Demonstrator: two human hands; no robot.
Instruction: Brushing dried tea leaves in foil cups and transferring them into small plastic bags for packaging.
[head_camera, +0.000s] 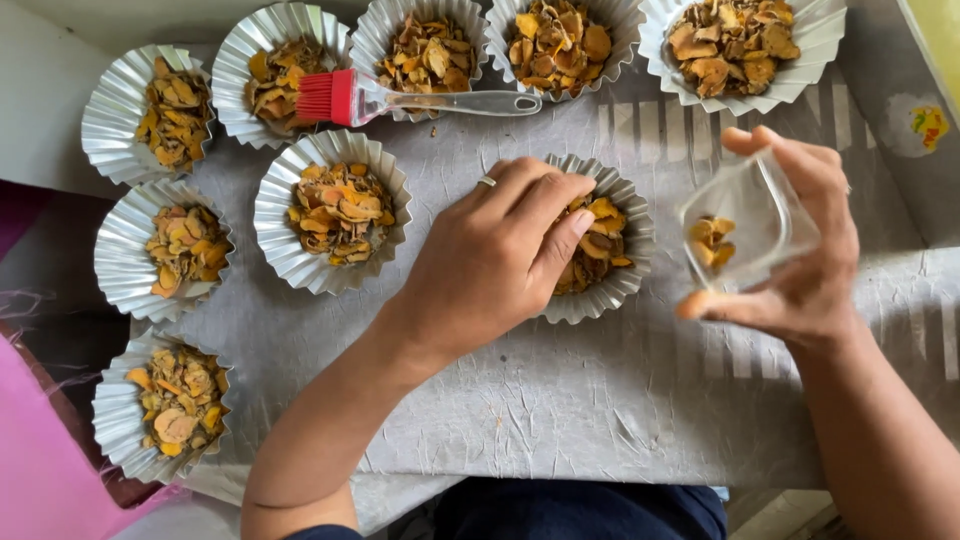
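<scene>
My left hand (495, 255), with a ring on one finger, reaches into a fluted foil cup (628, 280) of dried orange-yellow slices (600, 235); its fingers are closed down among the pieces. My right hand (800, 250) holds a small clear plastic bag (745, 215) open and upright to the right of that cup. A few orange slices (712, 242) lie inside the bag.
Several more foil cups of dried slices stand on the grey wrinkled mat (560, 400), such as one (335, 212) left of my hand and one (745, 45) at the top right. A red silicone brush (400, 100) with a clear handle lies across the top cups.
</scene>
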